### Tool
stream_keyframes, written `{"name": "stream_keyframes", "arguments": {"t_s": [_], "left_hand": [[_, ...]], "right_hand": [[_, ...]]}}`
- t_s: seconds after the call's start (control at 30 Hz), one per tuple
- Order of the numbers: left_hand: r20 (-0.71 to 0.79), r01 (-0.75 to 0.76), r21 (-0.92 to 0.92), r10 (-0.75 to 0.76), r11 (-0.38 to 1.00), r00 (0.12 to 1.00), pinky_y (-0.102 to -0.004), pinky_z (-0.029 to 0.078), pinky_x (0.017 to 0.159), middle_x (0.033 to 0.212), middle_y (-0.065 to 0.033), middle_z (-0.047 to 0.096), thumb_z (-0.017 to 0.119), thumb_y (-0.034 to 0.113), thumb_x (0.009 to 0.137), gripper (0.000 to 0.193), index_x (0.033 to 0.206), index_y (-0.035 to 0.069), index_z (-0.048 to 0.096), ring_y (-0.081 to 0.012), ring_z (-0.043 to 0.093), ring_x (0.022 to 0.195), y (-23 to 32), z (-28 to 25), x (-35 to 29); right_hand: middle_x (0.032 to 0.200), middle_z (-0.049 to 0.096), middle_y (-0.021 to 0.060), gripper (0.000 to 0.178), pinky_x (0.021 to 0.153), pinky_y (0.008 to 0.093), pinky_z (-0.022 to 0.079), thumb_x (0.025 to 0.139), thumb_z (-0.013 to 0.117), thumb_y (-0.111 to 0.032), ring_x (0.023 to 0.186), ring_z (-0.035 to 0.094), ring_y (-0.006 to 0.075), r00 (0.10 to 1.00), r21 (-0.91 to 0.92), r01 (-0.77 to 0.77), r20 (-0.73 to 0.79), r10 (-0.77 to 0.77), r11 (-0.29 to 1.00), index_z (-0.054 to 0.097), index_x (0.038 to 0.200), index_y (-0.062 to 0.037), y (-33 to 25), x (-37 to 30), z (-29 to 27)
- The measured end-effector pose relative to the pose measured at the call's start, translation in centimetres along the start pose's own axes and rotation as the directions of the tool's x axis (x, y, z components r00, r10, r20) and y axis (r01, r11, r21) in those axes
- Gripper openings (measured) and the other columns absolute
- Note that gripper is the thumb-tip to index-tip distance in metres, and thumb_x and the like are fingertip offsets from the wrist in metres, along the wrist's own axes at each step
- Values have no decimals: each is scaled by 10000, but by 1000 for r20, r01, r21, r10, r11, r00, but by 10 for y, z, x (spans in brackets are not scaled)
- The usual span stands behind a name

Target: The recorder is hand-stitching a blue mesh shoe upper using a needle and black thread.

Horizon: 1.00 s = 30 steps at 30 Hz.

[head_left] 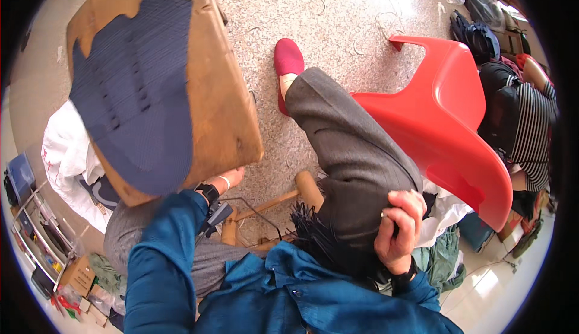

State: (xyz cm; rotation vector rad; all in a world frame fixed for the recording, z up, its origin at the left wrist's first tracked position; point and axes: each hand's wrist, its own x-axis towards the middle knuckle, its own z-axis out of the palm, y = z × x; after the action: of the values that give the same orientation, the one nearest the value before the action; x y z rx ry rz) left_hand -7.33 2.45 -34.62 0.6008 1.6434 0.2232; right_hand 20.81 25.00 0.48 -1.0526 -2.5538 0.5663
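Observation:
My right hand point(400, 231) is raised over the right side of my lap, its fingers curled in. A tiny pale spot shows at the fingers, too small to name. My left hand point(229, 179) is at the near edge of a thick wooden board point(223, 117), its fingers mostly hidden. On the board lies a dark blue ribbed sheet point(145, 104) with a jagged far edge, a rounded near end and rows of dark marks. A bundle of thin black strips point(309, 228) rests against my grey trouser leg point(344, 135).
A red plastic chair point(458, 123) stands at the right. Beyond it sits another person in a striped garment point(531, 135). White cloth point(66, 159) hangs beside the board. A wooden stool frame point(309, 189) is below me; a rack point(45, 243) and cardboard box point(78, 275) are at lower left.

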Motion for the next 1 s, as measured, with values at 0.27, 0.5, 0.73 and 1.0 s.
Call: {"name": "stream_keyframes", "arguments": {"t_s": [0.27,0.5,0.73,1.0], "left_hand": [[-243,234,-408,-352,883,904,-297,520,558,655,-68,683,738,85,760,79,715,24,715,-150,649,583,-65,65,78],[-522,372,-32,-333,928,786,-341,518,649,681,-85,696,822,209,710,197,710,50,707,-182,648,636,-36,72,77],[-426,275,-121,-300,954,853,-333,517,633,669,-78,680,811,199,722,202,727,38,689,-167,641,626,-48,76,63],[-401,170,-649,-523,742,752,-276,527,551,751,-52,672,752,140,831,152,863,43,639,-138,639,635,-84,53,61]], "right_hand": [[1043,617,96,91,935,479,404,890,596,-145,931,611,268,992,-63,-115,42,118,991,590,955,-81,16,-19,-5],[1039,577,65,76,974,471,372,856,598,-135,895,580,237,972,-162,-205,82,220,965,575,928,-134,19,-25,-8],[1026,580,57,75,962,475,380,853,614,-131,881,571,226,973,-183,-202,75,218,962,577,918,-133,20,-28,-8],[962,612,32,59,960,452,389,849,630,-159,785,589,194,981,-147,-192,-31,190,970,605,901,-145,22,-30,1]]}}
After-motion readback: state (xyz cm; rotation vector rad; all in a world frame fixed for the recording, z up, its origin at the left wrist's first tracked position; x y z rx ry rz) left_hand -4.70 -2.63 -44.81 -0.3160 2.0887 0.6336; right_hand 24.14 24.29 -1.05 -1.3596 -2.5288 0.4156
